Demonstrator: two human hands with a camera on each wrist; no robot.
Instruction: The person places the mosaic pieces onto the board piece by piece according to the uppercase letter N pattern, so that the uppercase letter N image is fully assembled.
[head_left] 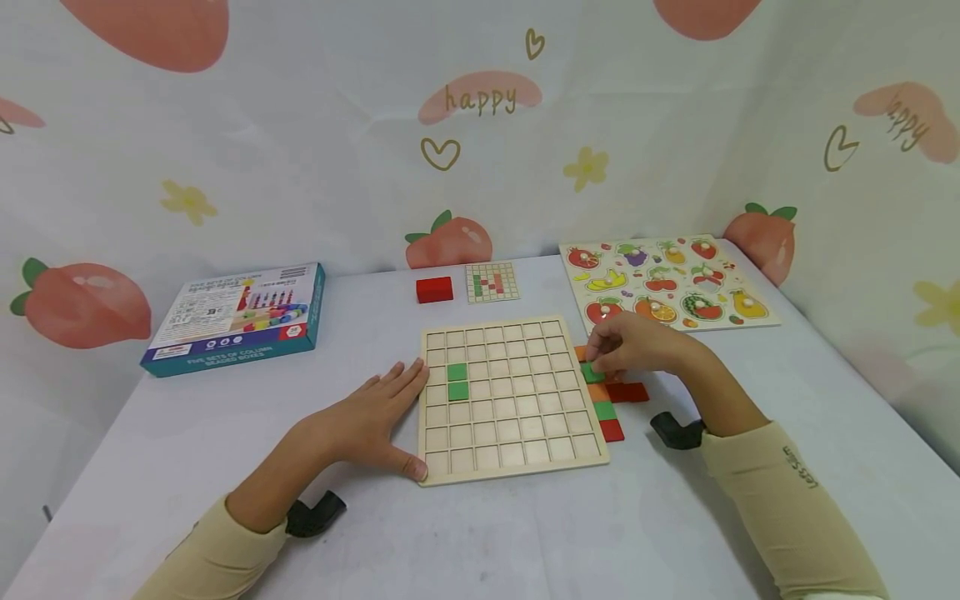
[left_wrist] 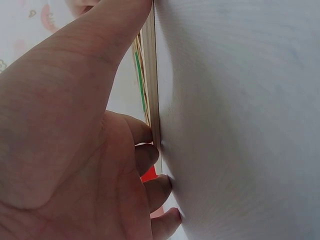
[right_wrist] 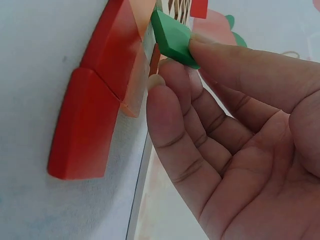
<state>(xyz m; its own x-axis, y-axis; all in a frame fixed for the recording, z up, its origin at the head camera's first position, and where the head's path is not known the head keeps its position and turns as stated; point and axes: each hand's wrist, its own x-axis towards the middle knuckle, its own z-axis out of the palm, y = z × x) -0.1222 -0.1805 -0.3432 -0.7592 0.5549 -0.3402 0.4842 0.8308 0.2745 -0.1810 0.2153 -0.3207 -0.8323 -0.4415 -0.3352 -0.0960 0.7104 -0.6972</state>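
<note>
Wooden board [head_left: 529,427]: two green squares [head_left: 458,391] inset. Left hand [head_left: 367,421]: fingers apart, touching the board's left edge. Right hand [head_left: 641,342]: fingers pinching a green tile [right_wrist: 172,37].

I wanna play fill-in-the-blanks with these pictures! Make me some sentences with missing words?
The tile in the right hand is coloured ____.
Exactly ____ green squares sit inside the grid board.
The left hand touches the board's ____ edge.
In the head view, the pattern card lies to the ____ of the red block.
Missing words: green; two; left; right.
</note>
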